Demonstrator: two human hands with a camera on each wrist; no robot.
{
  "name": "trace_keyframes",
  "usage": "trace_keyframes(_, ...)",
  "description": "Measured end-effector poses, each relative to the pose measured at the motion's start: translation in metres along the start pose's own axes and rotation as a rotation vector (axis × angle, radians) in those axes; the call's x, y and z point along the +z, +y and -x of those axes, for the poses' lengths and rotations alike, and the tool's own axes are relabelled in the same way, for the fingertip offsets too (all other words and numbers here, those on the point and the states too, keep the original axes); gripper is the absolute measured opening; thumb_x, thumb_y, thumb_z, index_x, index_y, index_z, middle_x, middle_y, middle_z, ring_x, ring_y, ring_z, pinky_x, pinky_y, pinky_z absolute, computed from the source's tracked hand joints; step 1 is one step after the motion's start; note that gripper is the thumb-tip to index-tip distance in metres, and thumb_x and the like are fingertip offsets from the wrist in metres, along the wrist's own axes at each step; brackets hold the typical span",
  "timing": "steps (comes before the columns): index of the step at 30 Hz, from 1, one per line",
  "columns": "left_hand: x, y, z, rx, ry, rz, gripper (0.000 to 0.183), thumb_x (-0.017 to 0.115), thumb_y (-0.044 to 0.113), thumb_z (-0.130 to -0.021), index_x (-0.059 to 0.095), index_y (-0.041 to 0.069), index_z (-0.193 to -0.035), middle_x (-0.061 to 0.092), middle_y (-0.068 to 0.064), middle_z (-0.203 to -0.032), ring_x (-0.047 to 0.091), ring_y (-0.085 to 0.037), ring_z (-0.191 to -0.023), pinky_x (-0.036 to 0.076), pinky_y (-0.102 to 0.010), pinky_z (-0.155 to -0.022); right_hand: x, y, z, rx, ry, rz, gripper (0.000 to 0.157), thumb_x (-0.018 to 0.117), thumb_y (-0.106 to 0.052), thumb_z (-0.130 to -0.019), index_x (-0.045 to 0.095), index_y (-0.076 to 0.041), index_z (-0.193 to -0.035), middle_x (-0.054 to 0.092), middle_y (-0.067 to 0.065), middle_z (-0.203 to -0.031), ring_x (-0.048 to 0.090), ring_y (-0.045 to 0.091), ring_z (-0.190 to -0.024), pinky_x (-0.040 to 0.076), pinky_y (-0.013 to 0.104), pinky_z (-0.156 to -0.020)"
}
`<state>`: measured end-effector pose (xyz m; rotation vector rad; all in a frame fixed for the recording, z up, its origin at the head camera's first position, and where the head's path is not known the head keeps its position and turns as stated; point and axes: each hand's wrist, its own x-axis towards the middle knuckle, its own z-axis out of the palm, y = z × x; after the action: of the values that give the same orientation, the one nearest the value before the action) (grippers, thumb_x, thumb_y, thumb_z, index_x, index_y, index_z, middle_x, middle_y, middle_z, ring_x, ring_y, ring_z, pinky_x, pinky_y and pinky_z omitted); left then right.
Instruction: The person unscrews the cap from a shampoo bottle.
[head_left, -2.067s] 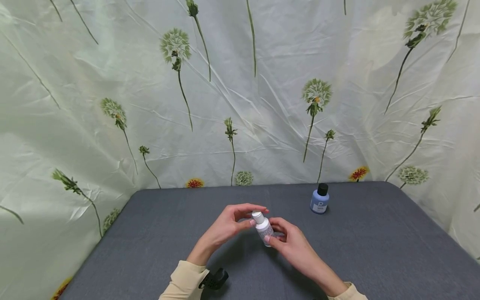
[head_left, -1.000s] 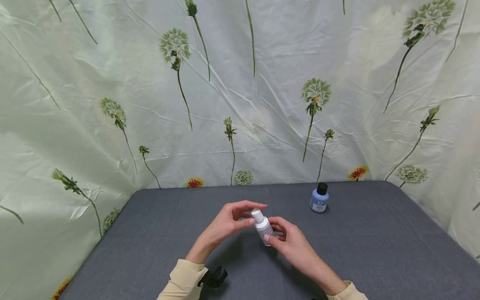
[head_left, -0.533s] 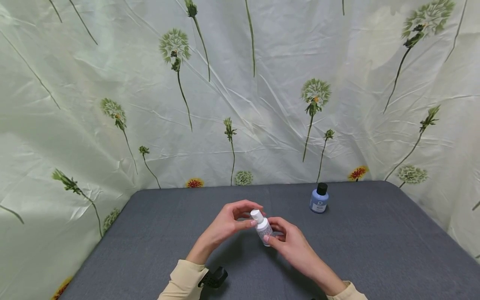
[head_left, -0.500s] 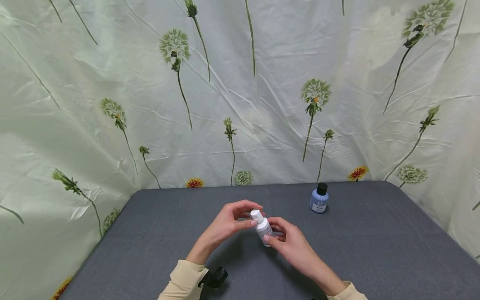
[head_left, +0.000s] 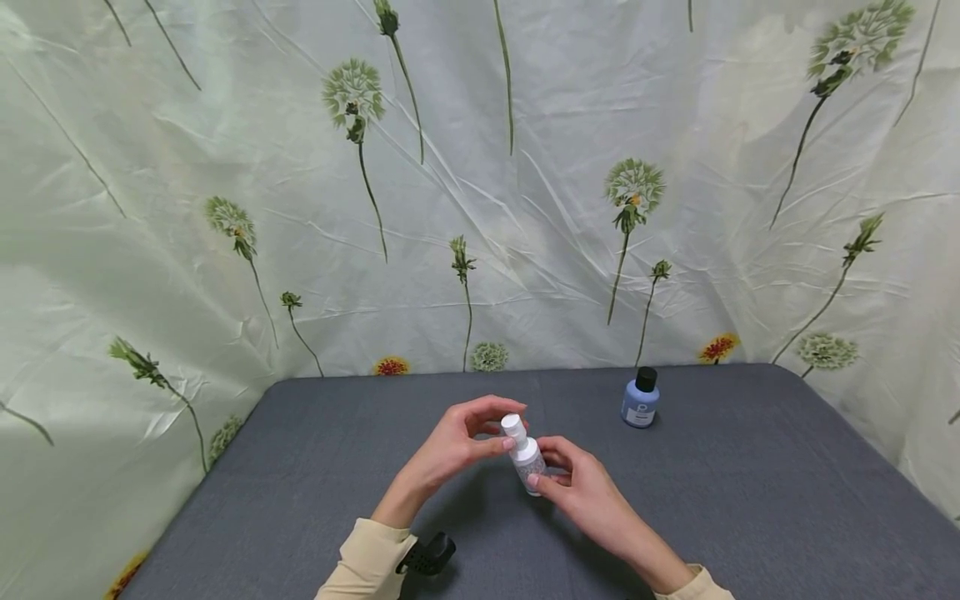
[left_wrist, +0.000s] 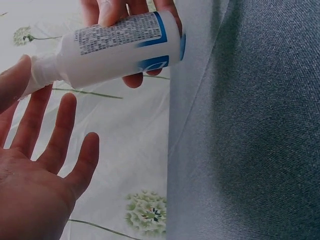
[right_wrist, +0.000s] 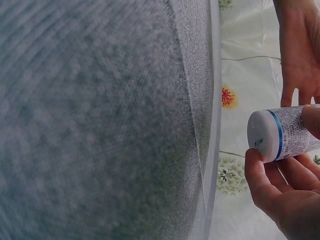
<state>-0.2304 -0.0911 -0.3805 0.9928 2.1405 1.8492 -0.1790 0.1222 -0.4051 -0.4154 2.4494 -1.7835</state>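
A small white bottle with a densely printed label and a blue band is held tilted above the table, its top toward the left hand. My right hand grips the bottle's body, thumb on the label side and fingers behind, as the right wrist view of the bottle also shows. My left hand pinches the white cap between thumb and forefinger; its other fingers spread loosely in the left wrist view. A narrower neck shows between the cap end and the bottle's shoulder.
A blue bottle with a black lid stands upright at the back right of the dark grey table. A pale curtain printed with dandelions hangs behind and at the sides. A black strapped device sits at the left wrist.
The left forefinger has shifted back over the cap, and the cap now sits slightly higher with more neck showing. The right hand and bottle body stay nearly still.
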Motion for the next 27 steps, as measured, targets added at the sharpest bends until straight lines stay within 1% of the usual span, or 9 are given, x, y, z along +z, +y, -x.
trace_keyframes(4, 0.0001, 0.001, 0.0001, 0.019, -0.001, -0.006, 0.041, 0.071, 0.008, -0.091, 0.063, 0.016, -0.13, 0.066, -0.007, -0.118, 0.061, -0.026, -0.109, 0.046, -0.051, -0.092, 0.0003, 0.0002, -0.0001, 0.006, 0.0, 0.0, 0.044, 0.074, -0.017, -0.09, 0.056, -0.002, -0.127, 0.062, 0.015, -0.123, 0.06, 0.028, -0.113, 0.051, 0.043, -0.091)
trace_keyframes(6, 0.0002, 0.002, 0.0004, 0.025, 0.003, -0.013, 0.041, 0.071, 0.008, -0.091, 0.062, 0.016, -0.131, 0.066, -0.008, -0.119, 0.061, -0.024, -0.109, 0.047, -0.049, -0.091, 0.0004, 0.0002, -0.0001, 0.01, -0.003, -0.005, 0.044, 0.074, -0.017, -0.09, 0.056, -0.002, -0.127, 0.062, 0.015, -0.123, 0.06, 0.028, -0.113, 0.051, 0.043, -0.09)
trace_keyframes(9, 0.0, 0.0035, 0.0005, 0.031, 0.019, -0.042, 0.04, 0.07, 0.009, -0.092, 0.064, 0.018, -0.13, 0.066, -0.006, -0.119, 0.06, -0.021, -0.109, 0.046, -0.045, -0.091, 0.0003, 0.0003, -0.0003, 0.01, -0.006, -0.013, 0.045, 0.074, -0.017, -0.09, 0.056, -0.001, -0.127, 0.062, 0.015, -0.123, 0.06, 0.029, -0.113, 0.052, 0.042, -0.09)
trace_keyframes(12, -0.0007, 0.0041, 0.0003, 0.029, 0.041, -0.068, 0.036, 0.07, 0.01, -0.092, 0.066, 0.018, -0.127, 0.066, -0.001, -0.119, 0.059, -0.02, -0.108, 0.047, -0.042, -0.089, -0.0002, 0.0001, -0.0005, 0.012, -0.01, -0.017, 0.045, 0.074, -0.016, -0.09, 0.055, -0.001, -0.128, 0.062, 0.016, -0.124, 0.06, 0.03, -0.114, 0.052, 0.042, -0.09)
trace_keyframes(15, -0.0015, 0.0037, 0.0001, 0.016, 0.063, -0.082, 0.031, 0.071, 0.011, -0.091, 0.068, 0.014, -0.122, 0.067, 0.001, -0.116, 0.058, -0.021, -0.105, 0.046, -0.04, -0.085, -0.0001, -0.0003, 0.0, 0.01, -0.011, -0.02, 0.044, 0.074, -0.016, -0.09, 0.055, -0.001, -0.128, 0.062, 0.016, -0.124, 0.06, 0.03, -0.113, 0.052, 0.042, -0.089)
trace_keyframes(19, -0.0019, 0.0028, 0.0001, 0.004, 0.089, -0.084, 0.025, 0.073, 0.011, -0.09, 0.068, 0.01, -0.114, 0.069, -0.002, -0.112, 0.058, -0.022, -0.098, 0.045, -0.036, -0.078, -0.0001, -0.0008, -0.0004, 0.015, -0.015, -0.033, 0.047, 0.074, -0.016, -0.09, 0.054, -0.001, -0.13, 0.06, 0.016, -0.126, 0.058, 0.031, -0.116, 0.052, 0.042, -0.09)
trace_keyframes(23, -0.0024, 0.0023, 0.0001, 0.001, 0.103, -0.064, 0.023, 0.074, 0.01, -0.089, 0.067, 0.011, -0.111, 0.069, -0.007, -0.112, 0.059, -0.023, -0.095, 0.048, -0.035, -0.078, -0.0005, -0.0009, -0.0017, 0.022, -0.01, -0.026, 0.05, 0.074, -0.017, -0.09, 0.054, -0.003, -0.133, 0.058, 0.015, -0.129, 0.056, 0.033, -0.119, 0.051, 0.043, -0.091)
trace_keyframes(27, -0.0029, 0.0021, 0.0007, -0.003, 0.101, -0.039, 0.024, 0.075, 0.01, -0.088, 0.066, 0.01, -0.11, 0.068, -0.009, -0.112, 0.06, -0.024, -0.092, 0.05, -0.035, -0.078, -0.0004, -0.0006, -0.0007, 0.006, 0.004, 0.004, 0.049, 0.074, -0.016, -0.09, 0.055, -0.003, -0.133, 0.059, 0.014, -0.128, 0.057, 0.032, -0.118, 0.051, 0.042, -0.091)
